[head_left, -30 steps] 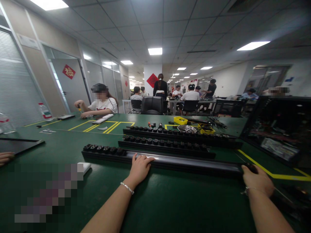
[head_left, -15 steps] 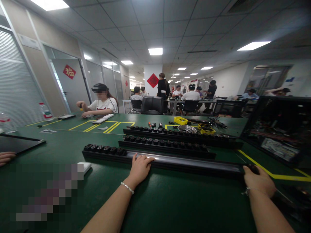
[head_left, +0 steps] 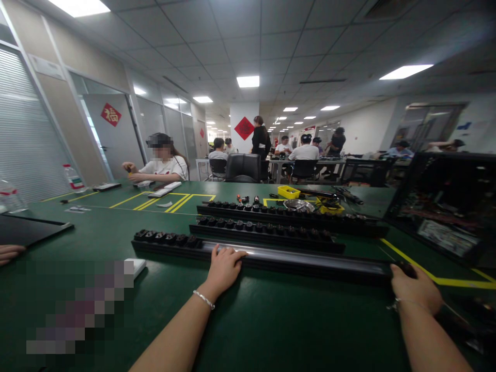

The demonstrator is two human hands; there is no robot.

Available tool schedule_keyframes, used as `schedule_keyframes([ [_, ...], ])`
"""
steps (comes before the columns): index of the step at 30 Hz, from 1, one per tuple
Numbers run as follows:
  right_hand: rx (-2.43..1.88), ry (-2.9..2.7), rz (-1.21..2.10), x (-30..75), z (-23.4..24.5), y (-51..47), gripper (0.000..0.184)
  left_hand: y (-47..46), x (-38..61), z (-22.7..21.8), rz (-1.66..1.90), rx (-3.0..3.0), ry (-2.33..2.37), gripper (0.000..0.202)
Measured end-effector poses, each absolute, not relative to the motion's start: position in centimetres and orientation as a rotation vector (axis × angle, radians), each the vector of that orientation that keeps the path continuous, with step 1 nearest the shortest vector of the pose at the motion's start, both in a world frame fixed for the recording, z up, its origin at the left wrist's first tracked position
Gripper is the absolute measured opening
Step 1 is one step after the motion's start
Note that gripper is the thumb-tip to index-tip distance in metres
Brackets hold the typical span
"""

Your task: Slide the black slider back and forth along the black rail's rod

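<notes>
A long black power strip point(head_left: 310, 259) lies across the table before me, with several sockets showing at its left end and a smooth, shiny dark face along the rest. My left hand point(head_left: 225, 268) is closed over the strip's near edge, just right of those sockets. At the right end, my right hand point(head_left: 416, 290) is wrapped round a small dark part point(head_left: 406, 269); whether it is the strip's own end or a separate piece, I cannot tell. Behind lie two more black strips, the nearer socket strip point(head_left: 267, 233) and the farther socket strip point(head_left: 279, 211).
An open black computer case point(head_left: 442, 206) stands at the right. Farther back are a yellow bin point(head_left: 289, 192), a round metal dish point(head_left: 298, 205) and cables. A pixelated white-ended object point(head_left: 134, 267) lies left. Another person's hand point(head_left: 11, 253) is at the left edge; a co-worker point(head_left: 165, 165) sits opposite.
My right hand has shifted very slightly to the right. My left hand and the strip look almost unmoved. The co-worker opposite has moved their hands a little.
</notes>
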State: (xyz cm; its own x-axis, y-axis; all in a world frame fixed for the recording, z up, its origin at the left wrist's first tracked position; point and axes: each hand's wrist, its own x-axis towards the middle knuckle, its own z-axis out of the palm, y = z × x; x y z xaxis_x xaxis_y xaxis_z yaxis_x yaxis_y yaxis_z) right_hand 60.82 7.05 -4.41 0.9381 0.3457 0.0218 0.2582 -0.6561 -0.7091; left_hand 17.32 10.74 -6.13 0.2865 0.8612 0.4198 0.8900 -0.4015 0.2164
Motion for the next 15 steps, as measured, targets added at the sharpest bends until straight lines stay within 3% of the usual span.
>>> schedule_keyframes([
  [15, -2.249, -0.339, 0.145, 62.2, -5.6, 7.6, 0.059, 10.7, 17.4, -6.2, -0.733, -2.459, -1.691, 0.029],
])
